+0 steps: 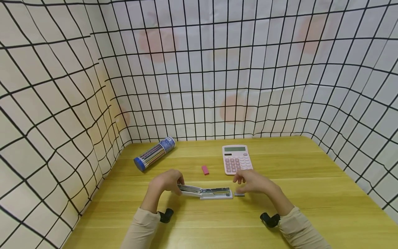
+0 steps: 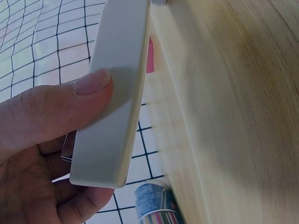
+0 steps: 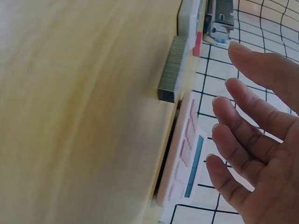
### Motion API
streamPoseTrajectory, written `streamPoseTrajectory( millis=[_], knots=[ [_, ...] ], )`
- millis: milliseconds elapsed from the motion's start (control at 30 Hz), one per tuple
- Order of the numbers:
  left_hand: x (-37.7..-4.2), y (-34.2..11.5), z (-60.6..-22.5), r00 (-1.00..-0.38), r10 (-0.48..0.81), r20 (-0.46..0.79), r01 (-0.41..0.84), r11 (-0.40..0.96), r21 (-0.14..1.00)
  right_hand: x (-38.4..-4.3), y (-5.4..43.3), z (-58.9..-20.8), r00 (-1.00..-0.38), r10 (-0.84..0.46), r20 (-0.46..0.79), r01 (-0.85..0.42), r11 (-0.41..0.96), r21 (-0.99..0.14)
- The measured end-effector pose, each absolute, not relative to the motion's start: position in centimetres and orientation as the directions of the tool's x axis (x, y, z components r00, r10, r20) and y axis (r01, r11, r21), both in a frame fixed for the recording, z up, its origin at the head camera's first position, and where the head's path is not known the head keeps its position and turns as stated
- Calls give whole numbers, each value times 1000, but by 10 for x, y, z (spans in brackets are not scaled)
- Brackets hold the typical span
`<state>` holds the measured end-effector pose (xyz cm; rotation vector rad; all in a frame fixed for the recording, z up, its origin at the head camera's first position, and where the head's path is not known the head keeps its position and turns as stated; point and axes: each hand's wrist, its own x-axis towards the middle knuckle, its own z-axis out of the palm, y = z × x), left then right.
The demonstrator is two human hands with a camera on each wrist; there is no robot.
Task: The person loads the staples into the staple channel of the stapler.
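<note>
A white stapler lies opened out on the table, its base flat and its metal inner parts facing up. My left hand grips its left half, which is tilted up; in the left wrist view the thumb presses on the smooth white casing, with fingers behind it. A grey strip of staples rests on the table just right of the stapler's base. My right hand hovers by the strip, its fingers loosely bent and apart from it in the right wrist view, holding nothing.
Behind the stapler lies a small pink-red block. A pink calculator lies beyond my right hand. A clear tube of pencils with a blue end lies at the back left. White cloth with a black grid walls the table's back and sides.
</note>
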<state>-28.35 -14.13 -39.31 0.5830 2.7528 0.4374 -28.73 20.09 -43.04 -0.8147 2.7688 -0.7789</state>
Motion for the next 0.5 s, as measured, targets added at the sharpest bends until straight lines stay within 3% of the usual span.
streamPoseTrajectory(
  millis=[500],
  knots=[
    [-283, -142, -393, -875, 434, -215, 345, 869, 354, -290, 201, -437, -812, -580, -60, -453, 693, -561]
  ],
)
